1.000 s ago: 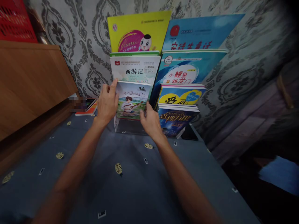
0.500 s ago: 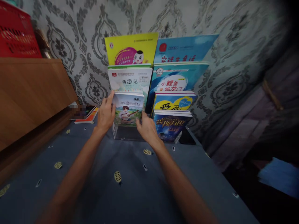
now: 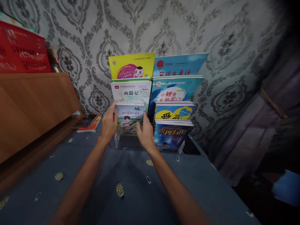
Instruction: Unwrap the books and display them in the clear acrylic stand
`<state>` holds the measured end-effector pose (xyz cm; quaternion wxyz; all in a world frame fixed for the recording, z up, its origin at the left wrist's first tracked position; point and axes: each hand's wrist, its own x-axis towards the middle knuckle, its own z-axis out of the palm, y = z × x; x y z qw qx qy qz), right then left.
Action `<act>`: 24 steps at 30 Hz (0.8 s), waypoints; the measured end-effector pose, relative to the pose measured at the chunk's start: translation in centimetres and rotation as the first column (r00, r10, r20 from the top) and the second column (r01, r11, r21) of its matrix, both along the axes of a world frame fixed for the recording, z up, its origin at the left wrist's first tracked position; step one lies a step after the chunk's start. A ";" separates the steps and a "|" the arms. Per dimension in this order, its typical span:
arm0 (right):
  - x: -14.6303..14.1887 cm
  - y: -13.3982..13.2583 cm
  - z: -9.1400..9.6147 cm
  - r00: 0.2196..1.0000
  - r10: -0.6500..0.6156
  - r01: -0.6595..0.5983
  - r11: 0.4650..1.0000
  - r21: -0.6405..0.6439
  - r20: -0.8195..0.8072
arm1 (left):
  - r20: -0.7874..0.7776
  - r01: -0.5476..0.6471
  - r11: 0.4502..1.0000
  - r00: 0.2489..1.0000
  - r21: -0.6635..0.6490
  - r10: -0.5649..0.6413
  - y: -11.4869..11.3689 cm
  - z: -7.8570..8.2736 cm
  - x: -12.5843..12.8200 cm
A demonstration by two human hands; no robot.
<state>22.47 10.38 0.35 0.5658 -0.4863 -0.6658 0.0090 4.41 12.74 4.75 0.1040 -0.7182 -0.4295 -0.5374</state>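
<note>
A small book with a guitar-playing figure on its cover [image 3: 129, 118] stands in the front left slot of a clear tiered book stand [image 3: 127, 142]. My left hand [image 3: 108, 124] grips its left edge with curled fingers. My right hand [image 3: 144, 132] holds its right edge. Behind it stand a white book [image 3: 131, 91] and a yellow book [image 3: 132, 65]. The right column holds a dark blue book [image 3: 172, 136], a yellow-and-blue book [image 3: 174, 111], a blue fish book [image 3: 175, 89] and a light blue book [image 3: 180, 64].
The stand sits on a blue cloth [image 3: 131, 187] with small patterns, against a patterned wall. A wooden cabinet [image 3: 30, 106] with a red basket [image 3: 22, 50] on top is at the left. Flat books [image 3: 90, 121] lie beside it. A purple curtain [image 3: 257, 125] hangs right.
The small book has sunk lower into the front slot with both hands following it down. The camera has tilted up, so the stand sits lower in view.
</note>
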 end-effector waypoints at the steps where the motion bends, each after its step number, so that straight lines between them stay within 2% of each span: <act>1: 0.0 0.1 -0.1 1.000 0.000 0.000 1.000 0.012 -0.006 | 0.004 -0.003 1.000 1.000 0.001 0.003 0.0 -0.1 0.0; 5: 0.3 0.1 -0.1 1.000 0.002 -0.001 1.000 0.029 -0.014 | 0.069 0.003 0.999 0.998 -0.034 -0.001 0.0 -0.8 0.0; 8: 0.4 -0.1 0.1 1.000 0.018 -0.018 1.000 -0.007 -0.021 | 0.154 0.010 0.997 0.988 -0.074 0.001 0.2 -1.5 0.0; 12: 0.5 0.0 0.3 0.999 0.027 -0.028 0.998 -0.051 -0.031 | 0.141 -0.013 0.994 0.990 -0.110 0.029 0.3 -2.0 -0.1; 16: 0.6 0.2 0.2 0.998 0.023 -0.025 0.999 -0.040 -0.059 | 0.128 -0.070 0.988 0.988 -0.138 0.088 0.3 -2.0 0.0; 24: 0.7 0.4 0.0 0.995 0.046 -0.050 0.998 -0.045 -0.089 | 0.206 0.018 0.987 0.978 -0.162 0.016 0.7 -2.4 -0.1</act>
